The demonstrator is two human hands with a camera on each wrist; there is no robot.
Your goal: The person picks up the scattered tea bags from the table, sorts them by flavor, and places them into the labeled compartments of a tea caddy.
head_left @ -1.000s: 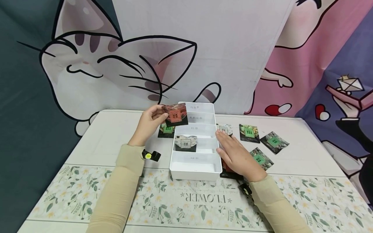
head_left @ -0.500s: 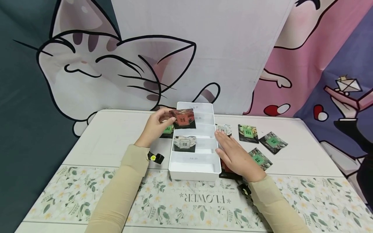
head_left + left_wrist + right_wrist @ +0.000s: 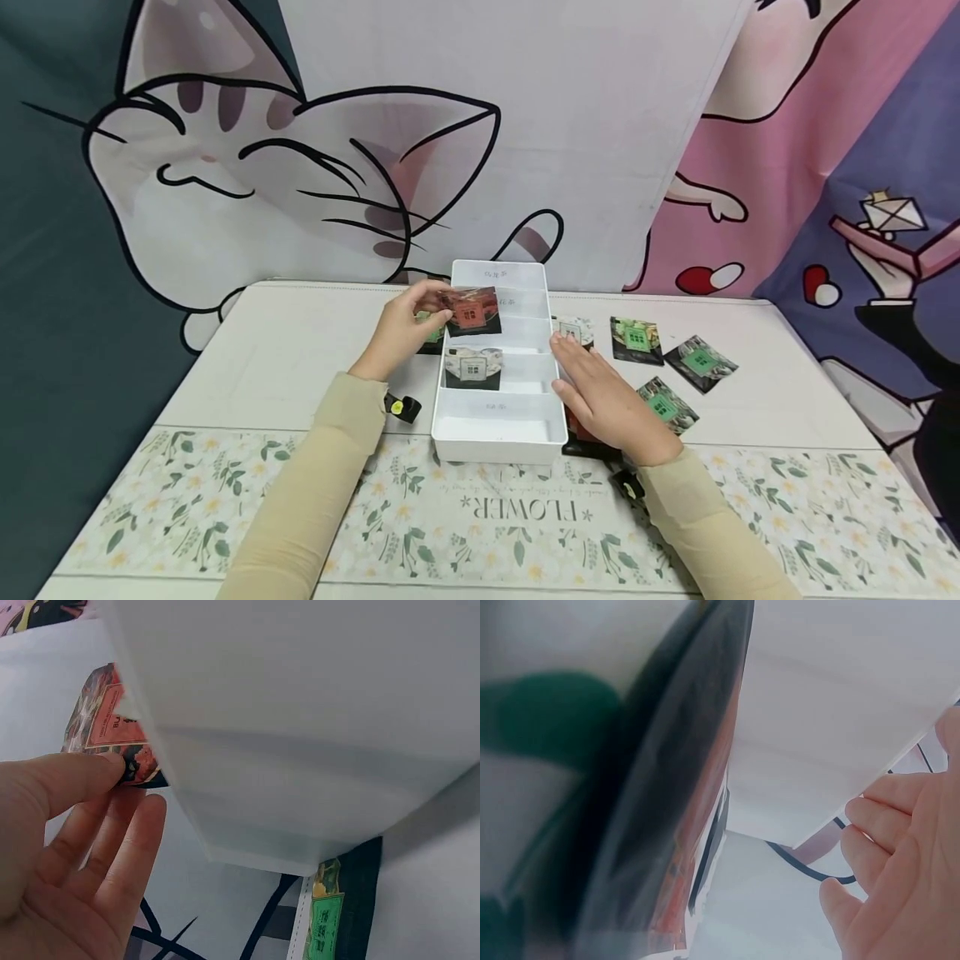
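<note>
My left hand (image 3: 405,332) pinches a red-and-black tea sachet (image 3: 474,312) by its left edge, thumb in front. The sachet is held over the left side of a white divided box (image 3: 495,452), around its middle compartments. In the left wrist view the box wall hides part of this sachet. A white-and-black tea sachet (image 3: 473,369) leans in the compartment just nearer. My right hand (image 3: 617,407) rests against the box's right side, fingers fairly straight. The right wrist view shows those fingertips at the wall (image 3: 802,750).
Green-labelled sachets (image 3: 636,340) lie scattered right of the box, with a pale one (image 3: 576,330) by its wall. A red-and-black sachet (image 3: 585,442) is partly under my right hand. Another green sachet (image 3: 432,330) lies left of the box. A flowered cloth strip (image 3: 225,508) crosses the near table.
My left hand has carried the red sachet right and slightly down, from beside the box's left rim to over its compartments. The right hand stays against the box.
</note>
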